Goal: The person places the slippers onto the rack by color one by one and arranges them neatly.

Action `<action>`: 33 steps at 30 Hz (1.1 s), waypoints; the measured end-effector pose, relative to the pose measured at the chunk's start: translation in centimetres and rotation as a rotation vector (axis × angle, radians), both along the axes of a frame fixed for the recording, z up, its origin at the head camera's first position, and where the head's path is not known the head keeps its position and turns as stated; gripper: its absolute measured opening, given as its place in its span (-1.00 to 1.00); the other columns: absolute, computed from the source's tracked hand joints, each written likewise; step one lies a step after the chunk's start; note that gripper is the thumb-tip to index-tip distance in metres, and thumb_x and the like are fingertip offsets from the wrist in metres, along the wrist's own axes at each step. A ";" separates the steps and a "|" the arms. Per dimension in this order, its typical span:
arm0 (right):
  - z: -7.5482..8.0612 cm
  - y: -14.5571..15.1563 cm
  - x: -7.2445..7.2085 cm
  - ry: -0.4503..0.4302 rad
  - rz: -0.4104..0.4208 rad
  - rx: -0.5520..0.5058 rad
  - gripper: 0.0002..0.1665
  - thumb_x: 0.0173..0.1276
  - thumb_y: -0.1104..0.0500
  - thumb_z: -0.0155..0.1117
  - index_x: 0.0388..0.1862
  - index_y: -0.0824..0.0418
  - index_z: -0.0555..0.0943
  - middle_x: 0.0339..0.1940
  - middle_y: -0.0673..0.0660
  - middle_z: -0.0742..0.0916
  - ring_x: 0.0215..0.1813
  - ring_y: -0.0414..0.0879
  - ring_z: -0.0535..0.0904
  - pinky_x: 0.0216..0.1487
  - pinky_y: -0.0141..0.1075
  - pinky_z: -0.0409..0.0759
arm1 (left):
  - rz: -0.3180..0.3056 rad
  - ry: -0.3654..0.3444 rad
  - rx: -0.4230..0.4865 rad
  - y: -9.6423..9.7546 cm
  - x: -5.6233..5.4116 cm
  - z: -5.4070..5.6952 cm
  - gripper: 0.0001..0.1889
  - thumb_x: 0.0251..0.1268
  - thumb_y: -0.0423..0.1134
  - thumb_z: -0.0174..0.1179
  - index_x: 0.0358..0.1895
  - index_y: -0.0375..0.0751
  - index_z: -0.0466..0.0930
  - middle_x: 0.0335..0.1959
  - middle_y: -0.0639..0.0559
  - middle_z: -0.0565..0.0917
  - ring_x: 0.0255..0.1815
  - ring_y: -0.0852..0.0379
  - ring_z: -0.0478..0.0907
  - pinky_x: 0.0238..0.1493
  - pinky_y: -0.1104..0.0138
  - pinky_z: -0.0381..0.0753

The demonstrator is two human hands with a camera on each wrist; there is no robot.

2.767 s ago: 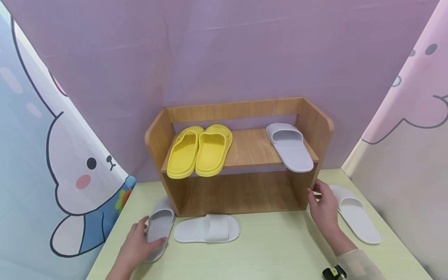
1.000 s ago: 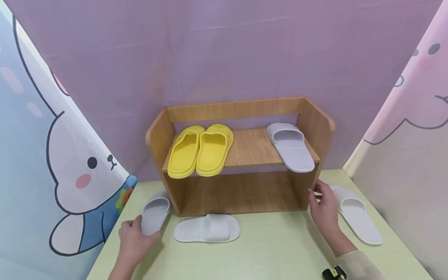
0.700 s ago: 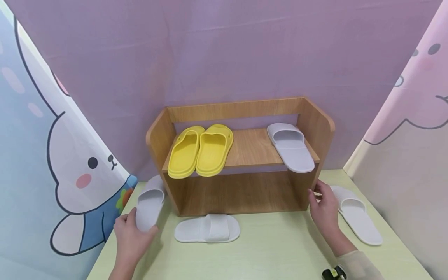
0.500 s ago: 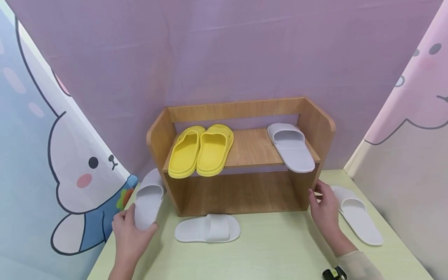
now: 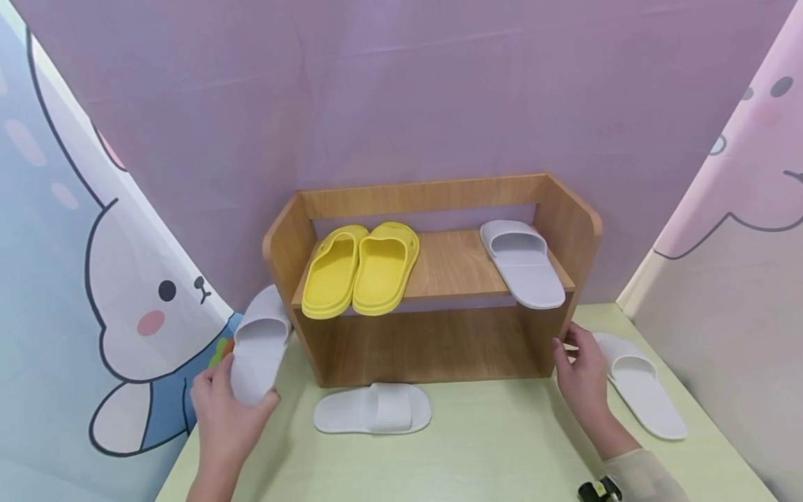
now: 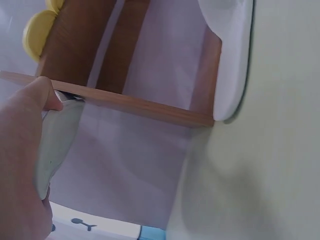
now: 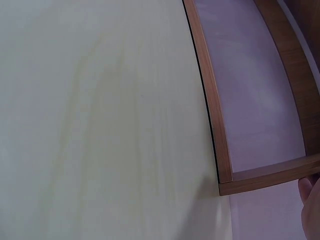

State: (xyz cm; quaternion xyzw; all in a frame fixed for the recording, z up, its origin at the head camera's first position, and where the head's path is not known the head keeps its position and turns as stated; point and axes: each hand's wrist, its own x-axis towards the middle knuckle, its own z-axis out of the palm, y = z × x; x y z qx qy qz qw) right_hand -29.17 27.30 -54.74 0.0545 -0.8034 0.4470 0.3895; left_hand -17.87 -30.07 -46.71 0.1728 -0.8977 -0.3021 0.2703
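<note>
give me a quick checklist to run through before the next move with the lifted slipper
1. Grip: left hand holds the pale grey, smooth-strapped slipper by its heel end: ok.
2. Lift: slipper raised off the pale wood-grain table: ok.
3. Slipper over the brown wooden rack: it is outside the left panel: not ok.
4. Gap between slipper and left panel: cannot tell.
5. Right hand touching the right panel: ok.
6. Bare space beside the bright yellow slippers on top: ok.
</note>
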 end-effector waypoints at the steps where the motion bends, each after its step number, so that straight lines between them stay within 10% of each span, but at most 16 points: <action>1: 0.0 0.0 0.0 -0.003 -0.003 0.002 -0.54 0.46 0.51 0.37 0.31 0.42 0.65 0.02 0.32 0.78 -0.01 -0.21 0.66 -0.08 -0.73 0.52 | 0.001 0.014 0.002 0.0 0.1 0.2 0.12 -0.03 -0.25 0.62 0.70 -0.30 0.27 0.45 -0.42 0.26 0.44 -0.40 0.18 0.14 -0.41 0.51; 12: -0.1 -0.1 0.2 -0.032 -0.023 0.014 -0.55 0.49 0.49 0.36 0.32 0.42 0.64 0.03 0.33 0.77 0.00 -0.18 0.65 -0.09 -0.74 0.49 | -0.006 0.303 -0.023 -0.1 0.8 1.6 0.05 -0.28 -0.35 0.61 0.54 -0.32 0.50 0.25 -0.45 0.38 0.36 -0.46 0.25 0.11 -0.24 0.36; 25: 0.1 -0.1 0.2 -0.034 -0.015 0.005 -0.55 0.49 0.48 0.35 0.33 0.42 0.63 0.02 0.31 0.78 0.00 -0.15 0.66 -0.08 -0.73 0.49 | 0.061 0.438 0.000 0.5 1.0 4.3 0.06 -0.20 -0.37 0.59 0.60 -0.24 0.44 0.33 -0.44 0.33 0.40 -0.30 0.24 0.19 -0.24 0.42; 33: 0.2 -0.3 0.3 -0.027 -0.005 -0.008 -0.56 0.48 0.51 0.34 0.31 0.45 0.63 0.02 0.34 0.77 0.04 -0.51 0.51 -0.07 -0.74 0.49 | 0.049 0.548 0.030 1.6 0.8 5.9 0.08 -0.20 -0.37 0.59 0.63 -0.12 0.46 0.35 -0.34 0.36 0.43 -0.04 0.26 0.31 -0.10 0.47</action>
